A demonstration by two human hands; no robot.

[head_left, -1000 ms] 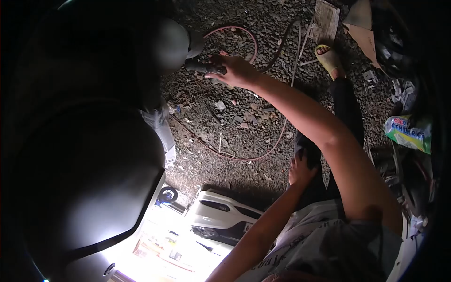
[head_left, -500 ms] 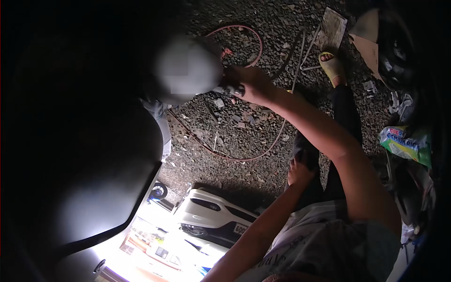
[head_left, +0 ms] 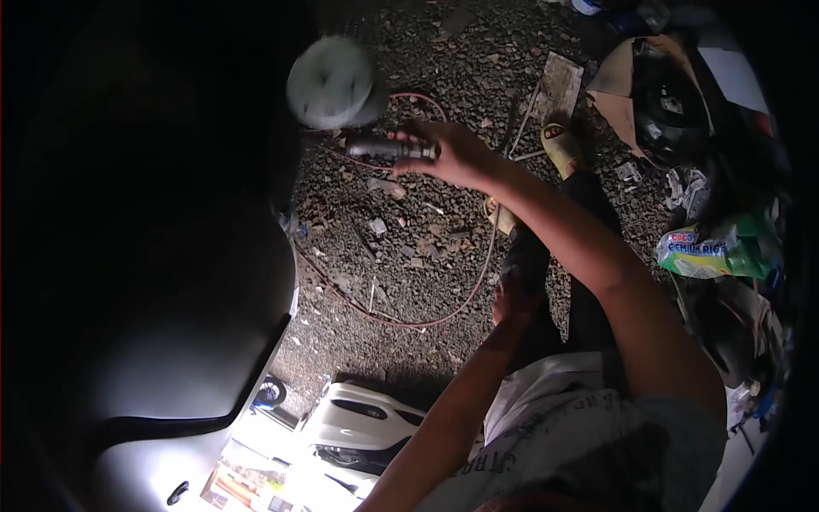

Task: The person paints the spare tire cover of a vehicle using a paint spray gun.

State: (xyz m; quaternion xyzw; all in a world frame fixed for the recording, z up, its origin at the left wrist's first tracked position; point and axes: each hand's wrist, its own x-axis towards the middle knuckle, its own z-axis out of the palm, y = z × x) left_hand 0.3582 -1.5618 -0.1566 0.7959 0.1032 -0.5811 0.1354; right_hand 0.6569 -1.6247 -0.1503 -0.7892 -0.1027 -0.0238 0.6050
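My right hand (head_left: 435,154) is closed around the end of a grey cylindrical metal tool (head_left: 375,148), held level above the ground. Just beyond it is a round, pale, thick head or cup (head_left: 331,83); the dimness hides how it joins the tool. A large dark glossy panel (head_left: 171,341) curves along the left side, apart from the tool. My left hand (head_left: 516,299) lies on my knee over dark trousers (head_left: 527,256); its fingers are dim but seem spread, with nothing visible in them.
A reddish hose (head_left: 418,326) loops over the gravel (head_left: 452,282). A flat board (head_left: 559,85) lies beyond my sandal (head_left: 560,149). At the right are an opened cardboard box (head_left: 614,90) and a green rice bag (head_left: 708,247). A white vehicle (head_left: 363,418) stands at the lower left.
The pale round head has moved up, away from my right hand, and the tool's cylinder now shows clearly. The whole view has shifted slightly; my left hand stays on the knee.
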